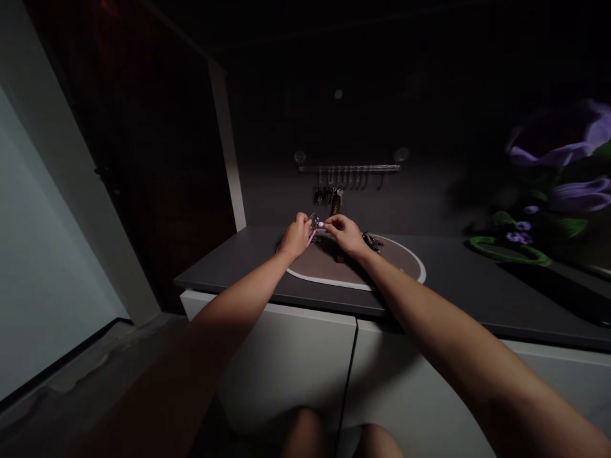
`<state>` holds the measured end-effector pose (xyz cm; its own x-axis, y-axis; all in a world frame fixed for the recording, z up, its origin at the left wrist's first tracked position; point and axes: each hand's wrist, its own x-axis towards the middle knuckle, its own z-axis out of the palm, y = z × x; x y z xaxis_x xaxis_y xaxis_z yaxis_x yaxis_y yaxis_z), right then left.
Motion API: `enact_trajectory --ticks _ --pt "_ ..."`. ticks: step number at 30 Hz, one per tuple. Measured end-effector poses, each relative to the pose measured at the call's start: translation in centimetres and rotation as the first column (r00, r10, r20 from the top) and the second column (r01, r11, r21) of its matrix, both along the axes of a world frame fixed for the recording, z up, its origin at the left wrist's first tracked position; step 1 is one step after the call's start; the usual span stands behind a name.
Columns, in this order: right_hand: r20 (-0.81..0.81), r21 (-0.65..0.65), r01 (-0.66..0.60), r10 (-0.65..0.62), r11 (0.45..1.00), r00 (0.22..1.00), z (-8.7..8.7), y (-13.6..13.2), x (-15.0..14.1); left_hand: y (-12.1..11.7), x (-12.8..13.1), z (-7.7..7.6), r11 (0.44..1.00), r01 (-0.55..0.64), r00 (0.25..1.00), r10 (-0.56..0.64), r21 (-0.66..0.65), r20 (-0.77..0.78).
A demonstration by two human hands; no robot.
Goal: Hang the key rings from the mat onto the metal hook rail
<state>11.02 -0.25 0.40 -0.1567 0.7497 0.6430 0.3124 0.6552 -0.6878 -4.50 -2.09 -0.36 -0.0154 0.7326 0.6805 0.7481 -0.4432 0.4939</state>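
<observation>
Above the left part of an oval brown mat (315,270) with a white rim, my two hands are close together. My left hand (296,235) is closed on a keychain (312,236) with a pink strap and a shiny metal ring at its top. The fingertips of my right hand (344,234) pinch a small pale pink-white piece (321,224) beside that ring. Whether this piece is joined to the keychain is too small to tell. A dark bundle (370,242), perhaps keys, lies on the mat behind my right wrist.
A clear hook rail (351,168) is fixed to the dark wall, with bunches of keys (329,194) hanging at its left. Purple flowers (568,152) and a green ring (508,251) stand on the right of the grey counter (458,286). White cabinet doors (291,356) are below.
</observation>
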Motion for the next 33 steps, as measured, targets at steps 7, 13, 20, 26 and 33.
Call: enact_trajectory --ticks 7,13,20,26,33 --pt "0.006 0.101 -0.031 0.031 0.994 1.0 0.2 -0.2 -0.1 0.0 0.3 0.0 0.996 0.052 0.998 -0.053 0.069 0.021" --pt "0.09 0.218 0.04 -0.06 0.975 0.994 0.7 -0.9 0.1 -0.4 0.5 0.1 0.992 0.08 0.997 -0.081 0.096 0.007" --pt "0.034 0.24 0.092 -0.103 0.966 0.994 0.8 -0.6 0.2 -0.2 0.5 -0.1 0.98 0.173 0.972 -0.186 0.1 0.146" --pt "0.007 0.276 0.065 -0.07 0.959 0.998 1.1 -0.5 0.4 0.0 0.3 -0.3 0.991 0.105 0.984 -0.116 0.085 0.135" --pt "-0.125 0.131 -0.033 0.049 0.991 0.991 1.0 -0.2 0.2 -0.5 0.2 0.1 0.994 0.012 0.997 -0.003 0.107 -0.077"
